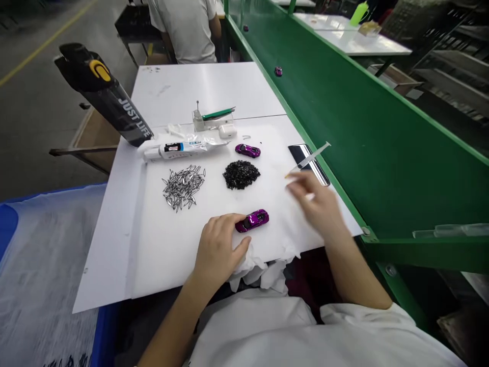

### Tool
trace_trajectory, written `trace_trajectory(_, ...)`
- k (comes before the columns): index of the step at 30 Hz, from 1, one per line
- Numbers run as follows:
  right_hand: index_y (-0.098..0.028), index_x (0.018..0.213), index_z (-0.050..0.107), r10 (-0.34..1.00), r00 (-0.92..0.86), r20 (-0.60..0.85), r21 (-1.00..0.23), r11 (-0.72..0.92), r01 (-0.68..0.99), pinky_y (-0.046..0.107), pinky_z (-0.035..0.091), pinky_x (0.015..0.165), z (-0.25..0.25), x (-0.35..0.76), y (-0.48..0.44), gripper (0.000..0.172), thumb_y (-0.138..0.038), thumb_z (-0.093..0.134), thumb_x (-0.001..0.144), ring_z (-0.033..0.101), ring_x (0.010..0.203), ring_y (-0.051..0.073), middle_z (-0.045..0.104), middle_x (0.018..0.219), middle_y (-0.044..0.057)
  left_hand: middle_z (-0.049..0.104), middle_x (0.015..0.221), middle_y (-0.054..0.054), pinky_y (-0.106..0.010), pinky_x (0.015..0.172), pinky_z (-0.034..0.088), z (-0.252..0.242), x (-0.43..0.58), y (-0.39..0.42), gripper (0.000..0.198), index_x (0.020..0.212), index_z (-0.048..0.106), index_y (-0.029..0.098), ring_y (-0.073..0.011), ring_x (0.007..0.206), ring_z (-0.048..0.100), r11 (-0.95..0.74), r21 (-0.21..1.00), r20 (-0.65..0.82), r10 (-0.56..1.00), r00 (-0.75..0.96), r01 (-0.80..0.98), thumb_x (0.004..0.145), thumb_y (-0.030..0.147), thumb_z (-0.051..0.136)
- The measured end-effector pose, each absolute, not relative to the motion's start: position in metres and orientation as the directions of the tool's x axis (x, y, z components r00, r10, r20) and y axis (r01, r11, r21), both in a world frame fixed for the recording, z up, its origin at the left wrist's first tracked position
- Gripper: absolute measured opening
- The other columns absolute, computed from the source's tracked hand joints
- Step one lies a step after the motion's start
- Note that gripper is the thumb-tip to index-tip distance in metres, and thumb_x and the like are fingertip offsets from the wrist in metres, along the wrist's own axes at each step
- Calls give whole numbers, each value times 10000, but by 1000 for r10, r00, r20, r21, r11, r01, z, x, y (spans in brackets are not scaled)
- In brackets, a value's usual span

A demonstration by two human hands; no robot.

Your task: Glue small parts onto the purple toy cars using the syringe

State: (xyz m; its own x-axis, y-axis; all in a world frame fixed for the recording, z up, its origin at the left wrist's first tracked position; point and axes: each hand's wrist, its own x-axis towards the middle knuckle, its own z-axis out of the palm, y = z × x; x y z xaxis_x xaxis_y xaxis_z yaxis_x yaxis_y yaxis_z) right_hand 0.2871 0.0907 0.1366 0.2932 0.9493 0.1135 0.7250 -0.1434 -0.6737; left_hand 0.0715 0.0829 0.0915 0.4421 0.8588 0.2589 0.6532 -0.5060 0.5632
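Note:
A shiny purple toy car point(256, 219) stands on the white work surface, its left end between the thumb and fingers of my left hand point(217, 247). Motion smears my right hand point(315, 204), raised to the right of that car. Its fingers are bent, and whether anything small is in them cannot be made out. Just beyond those fingertips, a slim clear syringe point(311, 157) lies across a dark phone point(305, 155). A second purple toy car point(248, 150) rests behind a heap of small black parts point(241, 175). Left of the heap is a pile of thin pointed pieces point(183, 187).
A white tube point(187, 148), a small clear holder with green tweezers point(218, 114), and a tall black bottle point(110, 99) line the back left. A green channel point(344, 117) carrying more purple cars runs along the right. Another person point(185, 30) sits ahead.

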Motion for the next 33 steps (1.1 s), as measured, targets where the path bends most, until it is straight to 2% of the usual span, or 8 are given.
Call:
trace_trajectory(2,-216,1210,432,757,533,377,-735,-105,669,323,445,846,140,310,102,431,-362,476,807,481,1173,209,457,1312,118,642,1076,-26,-357,844,458,90,74,84,329,1094,532,195,-210,963,547,-521,532,285,852,439,667,778,140,602)
trace_trajectory(5,-228,1350,230,815,568,113,-918,-133,374,331,449,889,136,334,122,581,-332,440,818,364,1306,202,250,1470,123,662,1051,-16,-349,796,471,87,77,85,341,1105,545,193,-214,916,544,-517,512,295,856,424,687,776,149,623)
trace_trajectory(7,-216,1245,369,921,356,-157,-953,-236,191,358,480,848,129,340,133,431,-392,371,851,488,1197,220,423,1356,131,679,993,-6,-338,765,477,87,77,85,327,1091,559,197,-204,861,540,-513,516,298,859,418,686,774,142,624)
trace_trajectory(10,-185,878,525,948,225,-225,-954,-261,147,367,483,873,124,337,138,311,-459,378,862,585,1019,206,577,1115,118,685,930,0,-317,742,484,87,76,84,314,1071,569,200,-186,817,533,-505,554,299,863,407,662,768,142,623)
trace_trajectory(16,-216,763,453,910,415,2,-997,-32,75,382,490,881,140,300,123,219,-376,363,882,585,1034,185,592,983,75,675,920,-8,-283,772,490,85,72,82,261,1061,576,188,-166,843,532,-478,621,307,878,368,621,802,209,603)
trace_trajectory(19,-272,838,536,914,318,252,-967,249,52,328,511,806,152,272,112,44,-254,505,812,595,734,121,530,698,-19,675,919,-14,-271,757,482,85,73,83,231,1074,583,171,-163,817,517,-495,593,330,869,369,635,851,227,557)
trace_trajectory(25,-221,563,396,873,-323,367,-920,288,-265,238,376,422,154,247,106,360,-430,498,837,360,370,71,352,446,-59,660,784,-2,-239,683,452,88,73,84,188,1005,610,174,-147,742,491,-476,613,313,879,359,631,893,294,520)
trace_trajectory(33,-204,441,311,875,-336,348,-934,291,-208,252,359,403,131,256,105,584,-659,472,768,291,345,70,291,376,-54,645,715,15,-239,690,429,88,73,84,188,999,630,194,-149,733,476,-467,610,294,884,365,640,899,305,516)
